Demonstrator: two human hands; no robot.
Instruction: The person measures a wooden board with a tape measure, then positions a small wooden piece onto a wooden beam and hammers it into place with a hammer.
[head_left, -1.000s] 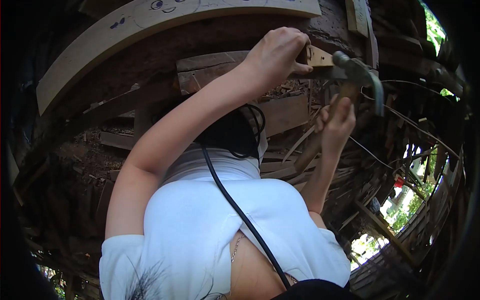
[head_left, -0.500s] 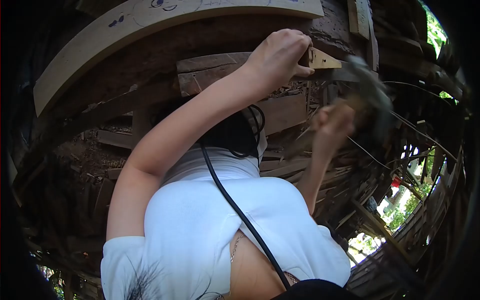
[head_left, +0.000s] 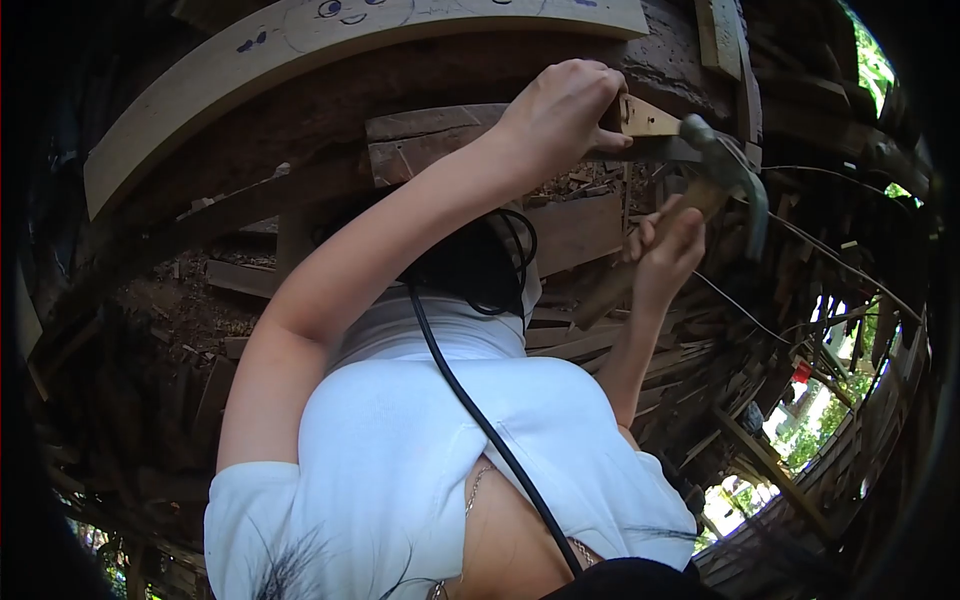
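Observation:
My left hand [head_left: 568, 108] is closed round one end of a small pale wooden piece [head_left: 648, 118] with a tapered right end and small dark spots on its side. Most of the held end is hidden by my fingers. My right hand [head_left: 668, 245] grips the wooden handle of a claw hammer [head_left: 722, 160]. The hammer's striking face is at the tapered end of the piece, while its claw curves down to the right. Whether the face touches the wood I cannot tell.
A curved pale board [head_left: 215, 95] with pen drawings lies across the top. Below it is a rough dark wooden block [head_left: 425, 135]. Wood scraps [head_left: 600, 345] are piled underneath and to the right. A black cable [head_left: 460, 385] hangs down over the white shirt.
The hammer, blurred by motion before, now shows sharply with its face at the wood's tapered end. My left hand keeps its hold on the piece. The view has shifted slightly.

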